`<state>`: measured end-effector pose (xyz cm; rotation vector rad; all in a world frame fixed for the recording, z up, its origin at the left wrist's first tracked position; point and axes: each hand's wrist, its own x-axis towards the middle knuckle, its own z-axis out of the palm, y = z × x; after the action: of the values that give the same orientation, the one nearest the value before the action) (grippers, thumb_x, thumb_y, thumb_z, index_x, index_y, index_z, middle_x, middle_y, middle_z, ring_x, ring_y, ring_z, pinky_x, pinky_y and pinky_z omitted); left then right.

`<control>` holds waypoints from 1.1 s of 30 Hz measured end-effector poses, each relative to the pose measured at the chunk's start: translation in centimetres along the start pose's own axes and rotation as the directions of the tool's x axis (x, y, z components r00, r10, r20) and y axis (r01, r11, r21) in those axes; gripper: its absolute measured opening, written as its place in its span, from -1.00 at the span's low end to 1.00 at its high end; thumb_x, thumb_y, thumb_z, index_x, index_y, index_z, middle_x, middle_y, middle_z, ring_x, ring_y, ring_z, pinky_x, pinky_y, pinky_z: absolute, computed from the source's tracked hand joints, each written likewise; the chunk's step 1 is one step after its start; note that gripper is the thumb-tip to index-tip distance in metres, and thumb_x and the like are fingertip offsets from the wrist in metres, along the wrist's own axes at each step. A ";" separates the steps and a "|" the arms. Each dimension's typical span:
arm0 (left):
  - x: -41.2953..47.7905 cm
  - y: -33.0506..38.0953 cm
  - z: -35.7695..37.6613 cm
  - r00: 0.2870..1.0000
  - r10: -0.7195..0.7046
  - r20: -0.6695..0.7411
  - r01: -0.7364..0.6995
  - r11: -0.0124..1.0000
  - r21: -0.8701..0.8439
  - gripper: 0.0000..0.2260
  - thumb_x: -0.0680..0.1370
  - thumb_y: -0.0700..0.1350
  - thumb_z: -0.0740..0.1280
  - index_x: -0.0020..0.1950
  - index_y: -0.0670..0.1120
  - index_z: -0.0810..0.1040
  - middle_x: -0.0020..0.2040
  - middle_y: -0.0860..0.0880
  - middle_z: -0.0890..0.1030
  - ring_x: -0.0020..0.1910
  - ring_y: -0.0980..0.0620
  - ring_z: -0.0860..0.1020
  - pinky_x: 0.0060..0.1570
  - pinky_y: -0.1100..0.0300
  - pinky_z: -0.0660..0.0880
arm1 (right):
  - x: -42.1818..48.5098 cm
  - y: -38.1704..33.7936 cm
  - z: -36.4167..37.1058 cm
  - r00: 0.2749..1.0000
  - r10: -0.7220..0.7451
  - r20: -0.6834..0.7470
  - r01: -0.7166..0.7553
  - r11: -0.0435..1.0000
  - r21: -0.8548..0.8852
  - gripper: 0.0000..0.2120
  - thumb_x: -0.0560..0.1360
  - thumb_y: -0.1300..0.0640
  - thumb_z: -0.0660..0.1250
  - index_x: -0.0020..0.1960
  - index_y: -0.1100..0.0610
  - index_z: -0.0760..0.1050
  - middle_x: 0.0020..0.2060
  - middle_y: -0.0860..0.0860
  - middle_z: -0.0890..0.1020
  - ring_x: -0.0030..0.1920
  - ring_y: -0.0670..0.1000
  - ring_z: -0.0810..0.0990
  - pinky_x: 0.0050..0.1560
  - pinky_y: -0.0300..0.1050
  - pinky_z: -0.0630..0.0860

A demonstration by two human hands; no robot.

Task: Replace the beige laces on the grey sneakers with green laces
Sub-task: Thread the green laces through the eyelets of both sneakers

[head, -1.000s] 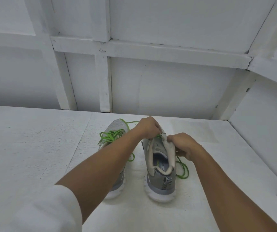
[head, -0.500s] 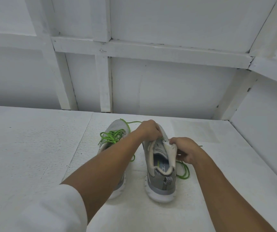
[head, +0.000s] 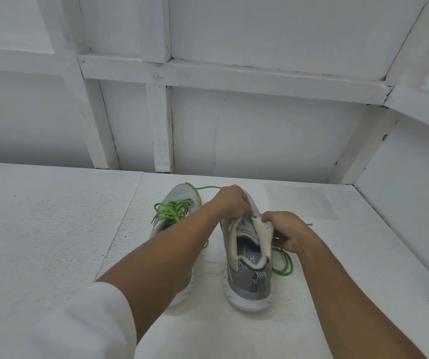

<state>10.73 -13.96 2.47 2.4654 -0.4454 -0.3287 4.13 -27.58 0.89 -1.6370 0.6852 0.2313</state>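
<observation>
Curling its fingers over the tongue of the right-side grey sneaker (head: 249, 281), the left hand (head: 231, 203) grips the shoe from above, while the right hand (head: 290, 233) is closed around a green lace (head: 284, 266) just beside the collar, thumb touching its rim. That lace loops onto the white table (head: 52, 229) at the shoe's right. The other sneaker (head: 179, 193), already laced green, stands just left, partly behind the left forearm.
</observation>
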 end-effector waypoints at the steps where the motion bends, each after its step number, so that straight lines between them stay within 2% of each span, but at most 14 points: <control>1: 0.0 0.0 0.0 1.000 0.000 0.000 0.000 1.000 0.003 -0.84 0.50 -0.17 0.36 0.02 -0.13 0.70 0.02 -0.07 0.66 0.03 -0.01 0.57 -0.02 0.17 0.55 | 0.0 0.0 0.0 1.000 0.001 0.002 -0.001 1.000 0.001 -0.93 0.51 0.28 0.24 -0.15 0.22 0.44 -0.32 0.12 0.46 -0.31 0.04 0.43 -0.30 -0.13 0.45; 17: -0.1 0.3 0.1 1.000 0.008 0.002 -0.008 0.999 0.035 -0.82 0.48 -0.12 0.41 0.02 -0.16 0.69 0.00 -0.09 0.68 0.04 -0.03 0.59 0.02 0.13 0.56 | 0.2 0.1 0.1 1.000 0.001 0.004 -0.001 1.000 0.008 -0.95 0.49 0.28 0.24 -0.16 0.22 0.43 -0.33 0.12 0.44 -0.33 0.03 0.42 -0.35 -0.17 0.43; 22: 0.0 0.5 0.3 1.000 0.007 0.004 -0.007 0.999 0.043 -0.82 0.47 -0.13 0.41 0.01 -0.16 0.69 0.00 -0.09 0.68 0.01 -0.01 0.59 -0.04 0.17 0.52 | 0.3 0.1 0.1 1.000 0.002 0.008 -0.003 1.000 0.007 -0.96 0.49 0.27 0.24 -0.14 0.22 0.43 -0.31 0.12 0.44 -0.31 0.04 0.42 -0.35 -0.17 0.43; 26: -0.1 0.7 0.6 1.000 -0.001 -0.009 0.001 0.999 0.049 -0.81 0.44 -0.15 0.43 0.01 -0.19 0.66 0.00 -0.12 0.67 0.04 -0.07 0.60 -0.03 0.12 0.53 | 0.2 0.0 0.2 1.000 0.011 0.003 -0.011 1.000 -0.001 -0.96 0.49 0.26 0.24 -0.14 0.21 0.42 -0.29 0.12 0.44 -0.31 0.03 0.42 -0.37 -0.19 0.42; 33: -0.3 0.8 1.2 0.997 0.016 -0.073 -0.013 0.999 0.039 -0.85 0.47 -0.15 0.40 0.00 -0.15 0.61 0.02 -0.09 0.64 0.00 -0.04 0.57 -0.10 0.17 0.51 | 0.8 -1.0 -0.6 0.998 0.017 0.062 -0.015 0.999 -0.038 -0.89 0.53 0.15 0.31 -0.09 0.20 0.56 -0.23 0.10 0.59 -0.19 0.07 0.51 -0.17 -0.09 0.46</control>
<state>9.91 -15.06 2.06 2.5012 -0.4418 -0.2244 5.22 -28.32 1.41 -1.6541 0.6504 0.3069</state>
